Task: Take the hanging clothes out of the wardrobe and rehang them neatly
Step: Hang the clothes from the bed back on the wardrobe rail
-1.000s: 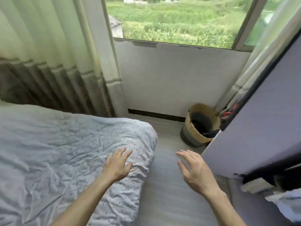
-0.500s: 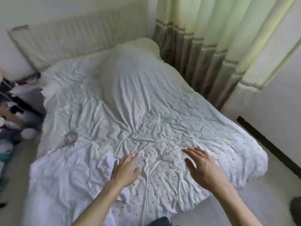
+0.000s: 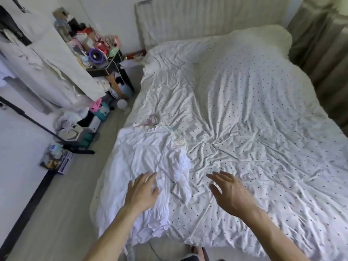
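A white garment lies crumpled on the left side of the bed, still on a pink hanger whose hook points toward the headboard. My left hand hovers over the garment's lower part with fingers spread and holds nothing. Over the dotted sheet just right of the garment, my right hand is spread open and empty. More white clothes hang on a rack at the far left.
A cluttered black side table stands beside the bed's head. Bags and shoes lie on the floor under the hanging clothes, and a box sits by the wall. A curtain hangs along the bed's right side.
The view has swung left from the window and wardrobe to the bed. The white garment on its hanger is now in sight under my left hand. Both hands stay open.
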`<state>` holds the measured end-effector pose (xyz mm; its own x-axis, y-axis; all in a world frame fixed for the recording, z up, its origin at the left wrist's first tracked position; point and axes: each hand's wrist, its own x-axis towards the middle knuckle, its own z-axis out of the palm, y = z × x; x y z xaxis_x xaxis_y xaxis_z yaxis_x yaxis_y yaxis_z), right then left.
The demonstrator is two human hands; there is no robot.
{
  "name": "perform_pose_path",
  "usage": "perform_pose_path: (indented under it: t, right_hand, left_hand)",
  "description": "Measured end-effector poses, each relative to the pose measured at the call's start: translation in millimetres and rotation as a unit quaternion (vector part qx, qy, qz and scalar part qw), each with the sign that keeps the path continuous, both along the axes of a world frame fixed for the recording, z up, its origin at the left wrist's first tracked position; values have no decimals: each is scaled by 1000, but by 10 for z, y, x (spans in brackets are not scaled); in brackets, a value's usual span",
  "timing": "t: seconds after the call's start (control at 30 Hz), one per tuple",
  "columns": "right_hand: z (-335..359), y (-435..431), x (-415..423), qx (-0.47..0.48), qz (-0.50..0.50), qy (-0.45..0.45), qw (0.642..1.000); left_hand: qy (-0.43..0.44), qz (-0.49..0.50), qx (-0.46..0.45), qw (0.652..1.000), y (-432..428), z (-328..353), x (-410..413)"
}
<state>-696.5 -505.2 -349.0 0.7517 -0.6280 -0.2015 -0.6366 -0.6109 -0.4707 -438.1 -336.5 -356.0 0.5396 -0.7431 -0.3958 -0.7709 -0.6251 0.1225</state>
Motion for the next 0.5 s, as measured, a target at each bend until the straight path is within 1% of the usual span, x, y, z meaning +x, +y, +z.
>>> perform_pose_path:
  t: [0.17, 0.27, 0.37, 0.5]
  right_hand:
    - [-24, 87, 395, 7, 58, 8, 998]
    - [-58, 71, 653, 13, 73, 10, 997]
    - [-79, -25, 986, 13, 79, 13, 997]
    - [-119, -259, 1570, -1, 77, 26, 997]
  left_hand:
    - [-4, 58, -3, 998, 336, -24, 323]
    - [-2, 83, -4, 997, 415, -73, 574]
    - [-1, 92, 15, 996, 371, -137, 925]
    - [19, 92, 20, 995, 146, -299, 1594]
